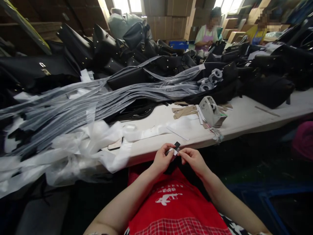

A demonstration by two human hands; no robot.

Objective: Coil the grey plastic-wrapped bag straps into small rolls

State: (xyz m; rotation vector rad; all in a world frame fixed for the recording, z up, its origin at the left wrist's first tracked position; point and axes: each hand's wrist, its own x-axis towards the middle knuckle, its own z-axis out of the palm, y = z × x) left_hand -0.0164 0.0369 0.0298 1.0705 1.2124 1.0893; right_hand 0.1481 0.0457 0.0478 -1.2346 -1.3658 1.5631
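Note:
Close to the front edge of the white table (156, 145), my two hands meet above the red apron (176, 195). My left hand (163, 158) is closed on a small black strap piece (177, 144) with a bit of white on it (174, 151). Thumb and fingertips of my right hand (192, 158) are pinched together at the right side of that piece; what they grip is too small to make out. More black material hangs below my fingers, partly hidden by them.
A tape dispenser (210, 111) stands on the table beside brown strips (184, 111). Grey wrapped straps (127, 94) and clear plastic (97, 147) cover the left. Black bags (137, 39) are piled behind. Two people (206, 36) (256, 34) are at the back.

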